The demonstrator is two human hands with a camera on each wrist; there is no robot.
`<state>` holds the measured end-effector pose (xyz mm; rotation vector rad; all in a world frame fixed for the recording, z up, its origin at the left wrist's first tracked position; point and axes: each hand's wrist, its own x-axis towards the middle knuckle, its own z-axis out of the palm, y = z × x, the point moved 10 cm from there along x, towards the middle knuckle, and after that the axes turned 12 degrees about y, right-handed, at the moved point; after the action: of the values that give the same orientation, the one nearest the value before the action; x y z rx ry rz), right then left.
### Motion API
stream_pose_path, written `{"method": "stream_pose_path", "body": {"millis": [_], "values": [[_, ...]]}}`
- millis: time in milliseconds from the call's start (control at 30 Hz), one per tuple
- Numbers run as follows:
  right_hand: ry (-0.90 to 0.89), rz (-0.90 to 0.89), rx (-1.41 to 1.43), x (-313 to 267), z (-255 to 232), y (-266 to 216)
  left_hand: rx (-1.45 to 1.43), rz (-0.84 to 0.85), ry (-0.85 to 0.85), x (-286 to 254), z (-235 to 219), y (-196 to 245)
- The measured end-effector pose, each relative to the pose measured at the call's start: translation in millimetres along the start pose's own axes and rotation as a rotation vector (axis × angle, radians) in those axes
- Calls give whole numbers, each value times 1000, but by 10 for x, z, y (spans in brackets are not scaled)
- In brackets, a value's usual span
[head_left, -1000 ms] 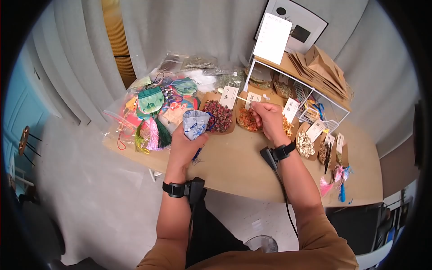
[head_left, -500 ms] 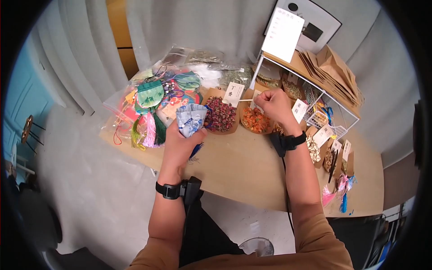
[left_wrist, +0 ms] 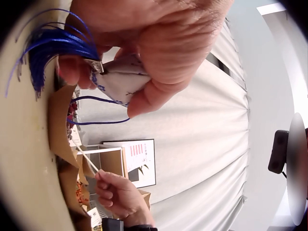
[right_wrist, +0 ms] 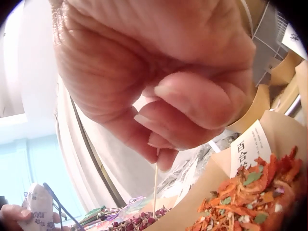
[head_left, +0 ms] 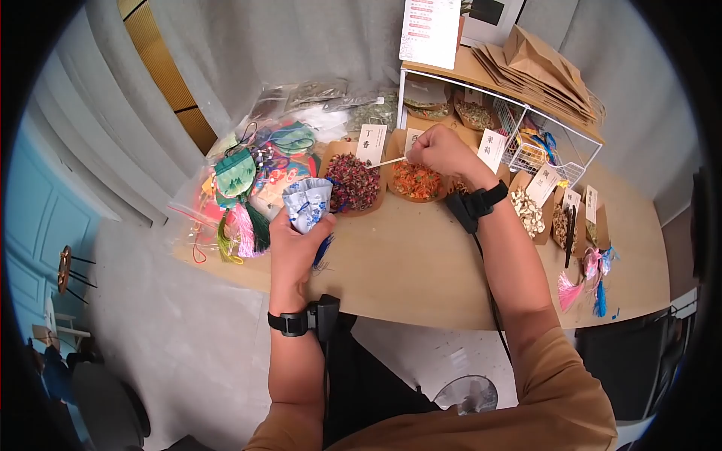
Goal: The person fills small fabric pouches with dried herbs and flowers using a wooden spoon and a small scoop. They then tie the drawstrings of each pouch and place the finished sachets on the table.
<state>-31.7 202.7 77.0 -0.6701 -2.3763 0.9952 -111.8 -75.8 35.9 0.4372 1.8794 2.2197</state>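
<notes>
left hand [head_left: 297, 240] centre-left, fingers curled round blue-white fabric pouch [head_left: 307, 204] – soft, light, crushable, best held at neck | right hand [head_left: 440, 150] upper centre, fingertips pinching thin wooden stick [head_left: 385, 161] – stiff, snappable | above orange dried petals [head_left: 416, 180]

Blue-and-white sachet pouch [head_left: 307, 206] upright in fingers; thin wooden stick [head_left: 386, 161] level.
</notes>
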Motion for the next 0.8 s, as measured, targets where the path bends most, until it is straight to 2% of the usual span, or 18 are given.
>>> {"method": "stream_pose_path", "body": {"millis": [33,233,800], "values": [[5,1,-1,6,5,22,21,-1,-7,-5,7,-15],[-110,261,95,-30,104,225,47,22,-56,-44,62,4],[-164,406,450,-102,46,188,131,48,-109,-73,145,2]]}}
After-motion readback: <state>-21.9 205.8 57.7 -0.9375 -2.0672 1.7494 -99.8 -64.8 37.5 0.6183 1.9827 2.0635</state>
